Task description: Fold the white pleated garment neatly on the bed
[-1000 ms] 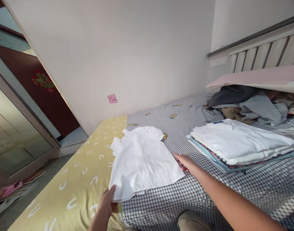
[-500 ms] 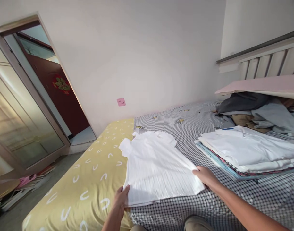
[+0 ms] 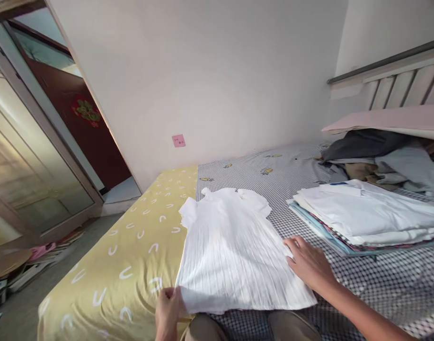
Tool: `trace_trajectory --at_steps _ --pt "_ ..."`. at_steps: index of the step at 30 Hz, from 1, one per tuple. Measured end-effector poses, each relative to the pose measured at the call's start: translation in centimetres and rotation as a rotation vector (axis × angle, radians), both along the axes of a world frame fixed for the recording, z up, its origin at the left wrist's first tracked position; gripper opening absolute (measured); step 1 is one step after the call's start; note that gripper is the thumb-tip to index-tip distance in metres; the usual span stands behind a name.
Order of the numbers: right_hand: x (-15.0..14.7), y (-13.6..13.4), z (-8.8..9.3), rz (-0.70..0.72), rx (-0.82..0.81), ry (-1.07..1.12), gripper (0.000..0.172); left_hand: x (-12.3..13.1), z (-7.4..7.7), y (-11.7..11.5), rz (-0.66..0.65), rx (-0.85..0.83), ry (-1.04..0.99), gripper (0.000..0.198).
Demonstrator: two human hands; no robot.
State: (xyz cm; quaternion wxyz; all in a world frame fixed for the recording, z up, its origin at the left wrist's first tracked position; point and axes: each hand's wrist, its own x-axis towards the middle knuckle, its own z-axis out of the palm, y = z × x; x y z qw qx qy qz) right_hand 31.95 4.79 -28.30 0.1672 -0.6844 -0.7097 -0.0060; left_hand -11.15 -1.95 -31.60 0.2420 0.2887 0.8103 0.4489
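A white short-sleeved blouse [image 3: 231, 251] with fine pleats is spread on the bed, its collar and puffed sleeves toward the wall and its hem nearest me. At the lower left corner of the hem, my left hand [image 3: 168, 310] pinches the fabric between thumb and fingers. My right hand [image 3: 309, 265] rests at the blouse's right side, above the hem, with thumb and fingers slightly apart and fingertips touching the cloth. The lower right corner of the hem lies loose on the checked sheet.
To the right is a stack of folded clothes [image 3: 373, 213], white on top. Behind it, rumpled dark and grey clothes [image 3: 373, 147] lie under a pink board [image 3: 387, 118]. A yellow sheet [image 3: 131, 251] and a checked sheet [image 3: 248, 170] cover the bed. My knees are at its near edge.
The blouse has been drawn toward me and its skirt spread flatter and wider. My left hand moved down and left with the corner. My right hand let go of the right hem corner.
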Motion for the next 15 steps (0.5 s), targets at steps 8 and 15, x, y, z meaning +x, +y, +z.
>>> trace_trajectory --at_steps 8,15 --pt "-8.5 2.8 -1.1 0.367 0.134 0.005 0.047 13.7 5.0 6.1 -0.639 0.132 0.873 0.055" --pt "-9.0 3.7 -4.3 0.410 -0.019 0.084 0.051 16.9 1.2 10.5 -0.822 -0.266 0.929 0.059"
